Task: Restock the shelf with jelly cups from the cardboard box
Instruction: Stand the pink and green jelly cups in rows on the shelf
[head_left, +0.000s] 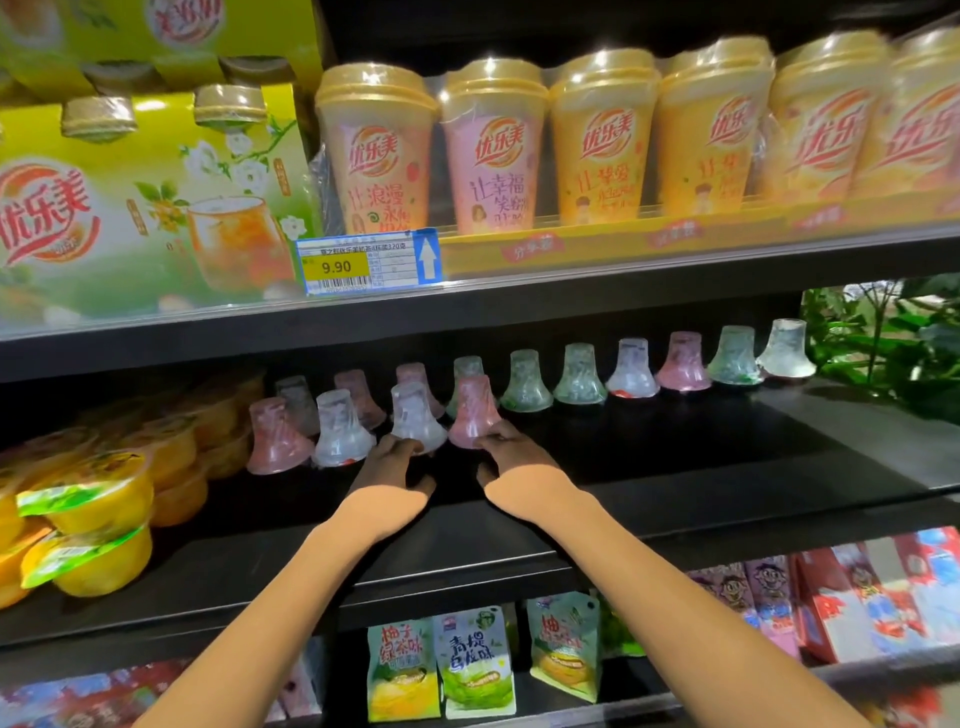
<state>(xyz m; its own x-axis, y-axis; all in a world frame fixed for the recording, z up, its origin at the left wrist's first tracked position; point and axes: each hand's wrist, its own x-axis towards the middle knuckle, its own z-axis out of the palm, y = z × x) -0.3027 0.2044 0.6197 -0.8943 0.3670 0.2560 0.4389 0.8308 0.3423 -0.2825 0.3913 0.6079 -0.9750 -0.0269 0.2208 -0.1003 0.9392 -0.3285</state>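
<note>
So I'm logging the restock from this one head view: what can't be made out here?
- Cardboard box: nowhere in the head view.
- Left hand and right hand: fingers in shadow at the white jelly cup and pink jelly cup; whether they grip is unclear.
- Price tag: only 9.90 reads; the rest is too small.
- Rear cups on the left: dim under the upper shelf.

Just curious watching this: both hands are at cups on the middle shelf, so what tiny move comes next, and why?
Probably let go: the left hand holds a clear jelly cup and the right hand a pink jelly cup, both apparently standing in the front row.
</note>
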